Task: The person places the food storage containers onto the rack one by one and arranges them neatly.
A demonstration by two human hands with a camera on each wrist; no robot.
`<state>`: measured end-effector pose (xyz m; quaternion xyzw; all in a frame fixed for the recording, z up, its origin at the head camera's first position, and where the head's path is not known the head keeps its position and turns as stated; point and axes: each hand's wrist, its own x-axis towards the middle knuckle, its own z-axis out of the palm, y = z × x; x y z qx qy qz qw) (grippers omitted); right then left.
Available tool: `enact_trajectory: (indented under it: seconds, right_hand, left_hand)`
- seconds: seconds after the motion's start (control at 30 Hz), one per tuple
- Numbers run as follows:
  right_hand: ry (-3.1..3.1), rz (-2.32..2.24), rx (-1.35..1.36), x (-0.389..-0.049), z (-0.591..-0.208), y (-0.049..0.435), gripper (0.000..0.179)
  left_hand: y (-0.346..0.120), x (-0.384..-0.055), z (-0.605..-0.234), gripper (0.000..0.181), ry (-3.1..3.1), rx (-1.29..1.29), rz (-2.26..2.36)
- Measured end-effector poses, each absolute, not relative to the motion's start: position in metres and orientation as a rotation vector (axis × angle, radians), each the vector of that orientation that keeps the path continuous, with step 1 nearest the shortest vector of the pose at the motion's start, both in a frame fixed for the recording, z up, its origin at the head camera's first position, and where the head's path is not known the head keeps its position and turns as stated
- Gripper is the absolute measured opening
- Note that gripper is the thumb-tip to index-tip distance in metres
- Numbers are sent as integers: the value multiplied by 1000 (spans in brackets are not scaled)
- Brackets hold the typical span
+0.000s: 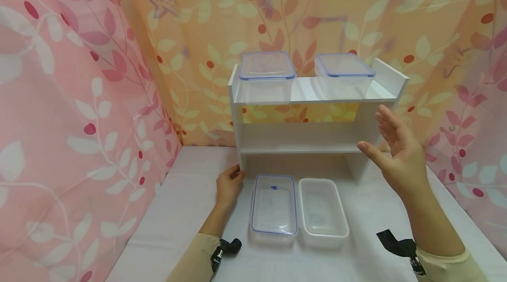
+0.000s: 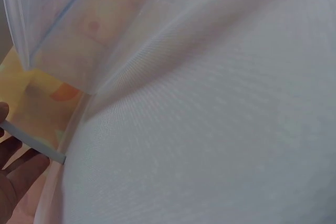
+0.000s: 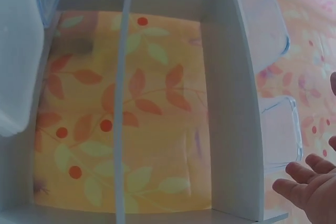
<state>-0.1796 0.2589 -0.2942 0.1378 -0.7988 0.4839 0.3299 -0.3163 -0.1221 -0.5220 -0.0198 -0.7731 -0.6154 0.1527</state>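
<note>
A white shelf rack (image 1: 297, 139) stands on the table. My left hand (image 1: 229, 185) is at the bottom of its left side panel; in the left wrist view, thumb and fingers (image 2: 30, 171) pinch the panel's edge from both sides. My right hand (image 1: 400, 159) is raised by the rack's right side, fingers extended and thumb spread, holding nothing. Two clear food containers with blue-edged lids, a left one (image 1: 267, 88) and a right one (image 1: 346, 84), sit on the top shelf. In front of the rack lie a lidded container (image 1: 274, 211) and a container without a lid (image 1: 322, 207).
White cloth (image 1: 170, 238) covers the table. Patterned curtains, orange at the back (image 1: 190, 110) and pink at the left (image 1: 79, 141) and right (image 1: 475, 150), enclose the space. The rack's top has raised side panels (image 1: 390, 75).
</note>
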Motion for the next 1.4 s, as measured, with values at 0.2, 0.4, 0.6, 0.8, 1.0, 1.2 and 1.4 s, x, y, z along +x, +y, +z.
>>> enact_trajectory:
  seconds: [0.2,0.4,0.6,0.8,1.0,1.2,1.4]
  right_hand:
    - [-2090,1274,399,-167,-316,259,89]
    - [-2112,1280,432,-162,-338,260,91]
    - [-2088,1331,503,-158,-361,261,91]
    - [-2057,1364,600,-157,-382,261,90]
    - [-2166,1342,556,-153,-401,263,92]
    - [-2183,1367,597,-150,-421,266,93]
    - [-2212,1379,649,-150,-439,270,94]
  left_hand:
    - [-121,-316,-522,36,-2220,-47,-1753]
    - [-121,-316,-523,36,-2230,-37,-1743]
    - [-121,-316,-522,38,-2251,-18,-1738]
    - [-121,-317,-522,37,-2247,-18,-1738]
    - [-121,-316,-522,38,-2234,-34,-1760]
    - [-122,-316,-521,38,-2230,-37,-1766]
    - [-121,-317,-523,38,-2228,-37,-1763]
